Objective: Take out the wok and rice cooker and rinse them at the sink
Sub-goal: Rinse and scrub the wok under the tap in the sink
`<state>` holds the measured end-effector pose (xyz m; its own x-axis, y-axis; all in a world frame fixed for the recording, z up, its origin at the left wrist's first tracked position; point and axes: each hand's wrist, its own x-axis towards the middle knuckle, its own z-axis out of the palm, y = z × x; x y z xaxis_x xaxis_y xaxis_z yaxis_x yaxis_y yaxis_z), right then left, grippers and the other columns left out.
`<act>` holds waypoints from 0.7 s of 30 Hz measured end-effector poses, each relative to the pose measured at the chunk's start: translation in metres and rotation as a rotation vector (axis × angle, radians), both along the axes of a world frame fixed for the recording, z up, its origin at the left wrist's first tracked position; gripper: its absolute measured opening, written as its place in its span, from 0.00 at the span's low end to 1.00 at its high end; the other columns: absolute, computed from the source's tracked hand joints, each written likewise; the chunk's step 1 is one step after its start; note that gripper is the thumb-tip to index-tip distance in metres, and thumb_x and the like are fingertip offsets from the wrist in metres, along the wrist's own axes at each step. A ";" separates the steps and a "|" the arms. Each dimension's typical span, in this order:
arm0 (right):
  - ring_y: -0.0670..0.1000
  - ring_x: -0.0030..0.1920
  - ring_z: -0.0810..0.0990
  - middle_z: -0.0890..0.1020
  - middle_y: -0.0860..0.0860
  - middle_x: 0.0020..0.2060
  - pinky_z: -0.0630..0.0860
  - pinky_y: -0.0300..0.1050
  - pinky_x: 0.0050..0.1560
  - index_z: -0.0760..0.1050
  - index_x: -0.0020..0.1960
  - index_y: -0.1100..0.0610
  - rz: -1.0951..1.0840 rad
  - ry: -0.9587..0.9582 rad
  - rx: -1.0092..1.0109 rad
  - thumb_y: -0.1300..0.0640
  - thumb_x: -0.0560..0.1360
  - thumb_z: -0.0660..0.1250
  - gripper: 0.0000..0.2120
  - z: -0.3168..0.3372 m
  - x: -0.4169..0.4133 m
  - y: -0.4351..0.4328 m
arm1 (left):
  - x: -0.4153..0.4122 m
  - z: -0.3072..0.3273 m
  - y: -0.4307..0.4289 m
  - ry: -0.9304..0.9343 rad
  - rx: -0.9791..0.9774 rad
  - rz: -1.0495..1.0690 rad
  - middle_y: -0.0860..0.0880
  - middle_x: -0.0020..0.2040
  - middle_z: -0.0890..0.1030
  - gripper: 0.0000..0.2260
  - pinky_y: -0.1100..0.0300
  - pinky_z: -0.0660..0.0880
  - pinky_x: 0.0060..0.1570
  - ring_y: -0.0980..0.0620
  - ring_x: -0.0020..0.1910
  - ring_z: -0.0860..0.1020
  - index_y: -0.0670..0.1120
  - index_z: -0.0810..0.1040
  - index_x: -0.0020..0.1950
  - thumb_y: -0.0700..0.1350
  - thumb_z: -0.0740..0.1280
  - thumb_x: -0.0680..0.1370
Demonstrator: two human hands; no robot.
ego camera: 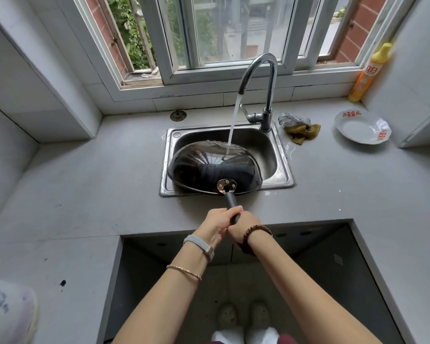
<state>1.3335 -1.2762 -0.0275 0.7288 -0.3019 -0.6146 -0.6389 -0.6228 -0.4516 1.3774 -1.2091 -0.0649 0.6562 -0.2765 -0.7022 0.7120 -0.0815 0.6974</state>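
Under the window [224,33], grey counter [97,182] around sink [281,170].

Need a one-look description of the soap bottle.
Start at the window behind the sink. Follow its sill right to the corner: the bottle stands there by the wall. It's the only tall orange-yellow thing; the plate nearby is white and flat.

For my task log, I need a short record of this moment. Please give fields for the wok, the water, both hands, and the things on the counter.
wok: in the steel sink, tilted, outer side toward the camera
water: running from the faucet onto the wok's outer side
left hand: grips the wok handle
right hand: grips the same handle
counter, right of sink: cloths, white plate, yellow dish soap bottle
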 end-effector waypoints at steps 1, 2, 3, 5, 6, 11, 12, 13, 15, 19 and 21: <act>0.58 0.58 0.78 0.78 0.58 0.60 0.76 0.46 0.56 0.69 0.69 0.60 0.005 -0.013 0.003 0.57 0.74 0.63 0.23 0.004 0.001 -0.001 | 0.001 0.002 0.001 -0.039 0.017 -0.001 0.44 0.32 0.80 0.06 0.66 0.73 0.24 0.55 0.24 0.77 0.36 0.80 0.45 0.39 0.72 0.74; 0.57 0.56 0.79 0.79 0.58 0.57 0.76 0.45 0.51 0.71 0.67 0.60 0.008 -0.027 0.015 0.57 0.75 0.62 0.21 0.007 0.002 -0.002 | 0.003 0.004 0.001 -0.074 0.032 0.005 0.45 0.32 0.80 0.06 0.65 0.74 0.27 0.54 0.27 0.78 0.36 0.81 0.43 0.40 0.73 0.74; 0.57 0.52 0.80 0.80 0.58 0.54 0.76 0.43 0.45 0.72 0.65 0.60 0.017 -0.040 0.037 0.58 0.75 0.61 0.19 0.011 0.003 -0.001 | 0.005 0.006 0.003 -0.107 0.058 -0.003 0.46 0.31 0.79 0.07 0.64 0.74 0.28 0.54 0.28 0.77 0.37 0.81 0.40 0.41 0.73 0.73; 0.56 0.42 0.80 0.81 0.57 0.46 0.74 0.41 0.35 0.73 0.62 0.61 0.008 -0.071 0.126 0.60 0.74 0.61 0.17 0.020 0.005 0.003 | 0.008 0.016 0.009 -0.166 0.110 -0.023 0.48 0.27 0.78 0.08 0.66 0.71 0.26 0.56 0.25 0.76 0.39 0.81 0.38 0.43 0.73 0.74; 0.56 0.38 0.79 0.80 0.57 0.42 0.74 0.41 0.33 0.73 0.61 0.62 -0.032 -0.084 0.193 0.61 0.74 0.61 0.17 0.023 0.007 0.007 | 0.010 0.022 0.012 -0.197 0.126 -0.025 0.49 0.26 0.78 0.09 0.67 0.70 0.25 0.57 0.24 0.75 0.39 0.81 0.38 0.43 0.73 0.74; 0.53 0.28 0.75 0.76 0.54 0.30 0.72 0.43 0.30 0.73 0.57 0.62 -0.184 -0.124 0.476 0.62 0.73 0.61 0.13 0.038 0.011 0.024 | 0.016 0.049 0.034 -0.343 0.239 -0.042 0.43 0.33 0.79 0.13 0.62 0.70 0.31 0.52 0.32 0.75 0.34 0.83 0.41 0.46 0.73 0.74; 0.52 0.27 0.74 0.75 0.54 0.29 0.72 0.43 0.30 0.73 0.54 0.61 -0.174 -0.134 0.497 0.62 0.73 0.61 0.10 0.042 0.012 0.026 | 0.017 0.055 0.037 -0.365 0.261 -0.039 0.43 0.33 0.78 0.13 0.61 0.70 0.32 0.51 0.32 0.75 0.34 0.83 0.41 0.46 0.73 0.73; 0.52 0.26 0.73 0.74 0.54 0.28 0.71 0.43 0.29 0.72 0.52 0.59 -0.161 -0.142 0.512 0.63 0.73 0.61 0.08 0.048 0.012 0.028 | 0.017 0.061 0.040 -0.383 0.279 -0.039 0.42 0.33 0.78 0.14 0.60 0.70 0.33 0.50 0.32 0.75 0.34 0.83 0.41 0.46 0.73 0.73; 0.52 0.25 0.73 0.74 0.54 0.27 0.71 0.43 0.29 0.71 0.47 0.59 -0.129 -0.161 0.524 0.64 0.74 0.60 0.03 0.057 0.013 0.031 | 0.018 0.071 0.045 -0.412 0.310 -0.037 0.43 0.32 0.78 0.14 0.60 0.70 0.32 0.51 0.31 0.75 0.34 0.82 0.40 0.46 0.73 0.74; 0.52 0.25 0.73 0.74 0.55 0.27 0.72 0.43 0.28 0.72 0.45 0.59 -0.118 -0.219 0.561 0.65 0.73 0.60 0.04 0.071 0.013 0.038 | 0.014 0.093 0.051 -0.471 0.339 0.011 0.44 0.31 0.78 0.13 0.62 0.70 0.30 0.51 0.31 0.75 0.36 0.80 0.37 0.45 0.72 0.75; 0.52 0.25 0.74 0.74 0.54 0.27 0.71 0.41 0.26 0.72 0.48 0.59 -0.112 -0.262 0.578 0.65 0.73 0.61 0.05 0.078 0.013 0.041 | 0.011 0.104 0.054 -0.500 0.330 0.038 0.40 0.35 0.79 0.15 0.58 0.71 0.35 0.48 0.35 0.76 0.31 0.80 0.41 0.45 0.72 0.74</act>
